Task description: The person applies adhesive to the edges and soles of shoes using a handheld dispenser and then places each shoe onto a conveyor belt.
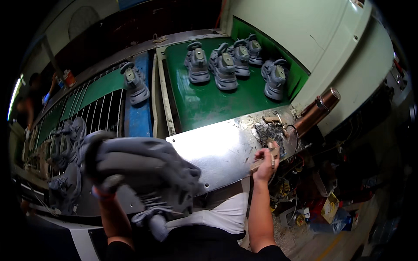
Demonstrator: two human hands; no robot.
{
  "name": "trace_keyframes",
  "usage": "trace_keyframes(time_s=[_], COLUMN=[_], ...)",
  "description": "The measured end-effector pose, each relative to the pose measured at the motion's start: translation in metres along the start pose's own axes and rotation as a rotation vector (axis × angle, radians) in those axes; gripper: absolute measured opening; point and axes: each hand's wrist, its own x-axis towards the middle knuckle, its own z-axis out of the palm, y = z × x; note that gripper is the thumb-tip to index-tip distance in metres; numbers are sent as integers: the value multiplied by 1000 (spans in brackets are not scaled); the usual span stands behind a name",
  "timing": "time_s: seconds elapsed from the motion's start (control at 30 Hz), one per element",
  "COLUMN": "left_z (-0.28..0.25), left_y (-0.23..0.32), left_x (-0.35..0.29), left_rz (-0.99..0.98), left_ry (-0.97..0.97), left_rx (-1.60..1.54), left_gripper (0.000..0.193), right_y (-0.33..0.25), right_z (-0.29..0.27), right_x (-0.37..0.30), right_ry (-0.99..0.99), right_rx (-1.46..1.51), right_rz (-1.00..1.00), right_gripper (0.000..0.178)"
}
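Observation:
A grey lace-up sneaker (148, 169) fills the near left, smeared by motion, its laces hanging toward my lap. My left hand (112, 185) grips it at its left end; the fingers look grey, perhaps gloved, and a reddish band circles the wrist. My right hand (264, 164) is closed around a small tan hand tool (273, 150) with metal parts, whose exact kind I cannot make out. It is over the right end of a shiny metal plate (213, 145), beside a heap of dark scraps (271, 132).
Several grey sneakers (225, 69) stand on a green conveyor belt (196, 108) ahead. One sneaker (136, 85) sits on a blue strip; more sneakers (65, 143) crowd the left rack. A copper-coloured cylinder (320, 108) leans at right. A person (37, 98) is at far left.

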Motion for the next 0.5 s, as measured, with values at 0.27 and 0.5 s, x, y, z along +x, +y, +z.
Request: trace_keyframes(time_s=[0.27,0.5], left_z=[41,56], left_y=[11,14], left_x=[46,60], left_rz=[-194,-196], left_ry=[-207,-268], left_rx=[-517,-609], left_gripper=[94,83], right_y=[-51,-134], right_z=[9,83], right_x=[-68,-105], right_ry=[-361,-992], right_rx=[-22,-168], right_rz=[234,-101], right_gripper=[52,54])
